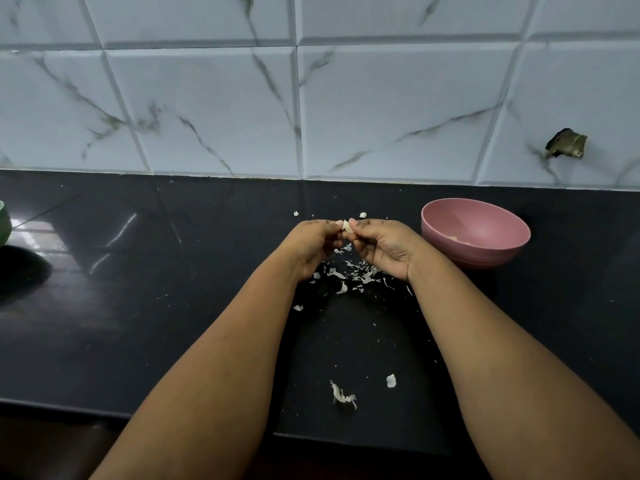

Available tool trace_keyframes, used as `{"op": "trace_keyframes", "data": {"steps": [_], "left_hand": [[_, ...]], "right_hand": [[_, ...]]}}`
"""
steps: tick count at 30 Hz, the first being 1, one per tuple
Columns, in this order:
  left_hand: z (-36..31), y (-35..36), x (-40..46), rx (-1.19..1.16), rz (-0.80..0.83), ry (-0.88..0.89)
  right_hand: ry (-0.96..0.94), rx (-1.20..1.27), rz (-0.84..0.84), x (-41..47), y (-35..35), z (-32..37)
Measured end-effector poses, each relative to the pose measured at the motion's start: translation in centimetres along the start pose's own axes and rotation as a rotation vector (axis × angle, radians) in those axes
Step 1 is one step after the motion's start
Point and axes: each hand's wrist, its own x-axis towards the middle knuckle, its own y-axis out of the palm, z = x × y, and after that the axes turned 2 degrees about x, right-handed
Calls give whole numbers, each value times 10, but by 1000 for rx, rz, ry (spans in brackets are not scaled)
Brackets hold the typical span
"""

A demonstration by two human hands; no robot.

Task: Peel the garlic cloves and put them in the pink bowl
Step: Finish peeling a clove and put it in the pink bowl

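Tabletop [173,341]: a dark, glossy surface, seen running from the near edge to the tiled wall.
Near skins [343,395]: a curled scrap and a smaller flake are seen lying close to the near edge, between the forearms.
Skin pile [356,273]: many pale shreds are scattered on the tabletop just beneath the hands.
Left hand [313,245]: raised over the pile, fingers curled, the clove pinched at the fingertips.
Right hand [384,249]: raised beside the left, fingers curled, the same clove pinched from the other side.
Clove [347,226]: a small pale piece held between the fingertips of both hands, above the tabletop and left of the bowl.
Bowl [485,251]: pink, set upright on the tabletop just right of the right hand; pale pieces are glimpsed inside, too little shown to count.
Green dish [4,223]: cut off by the left edge.
Wall [311,98]: marbled white tiles, with a dark chipped hole [568,143] at the right.
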Motion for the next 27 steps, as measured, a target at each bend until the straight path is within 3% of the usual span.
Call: {"op": "trace_keyframes", "data": {"steps": [5, 10, 16, 21, 27], "left_hand": [[2, 7, -5, -1, 7, -64], [-1, 9, -4, 43, -141, -35], [7, -6, 4, 815, -336, 152], [9, -14, 5, 1003, -382, 221], [5, -5, 3, 573, -471, 382]], "right_hand": [[-36, 8, 29, -1, 3, -3], [-94, 33, 54, 0, 3, -2], [-70, 52, 8, 4, 0, -2], [-84, 88, 35, 4, -1, -2], [-217, 14, -36, 8, -2, -7]]}}
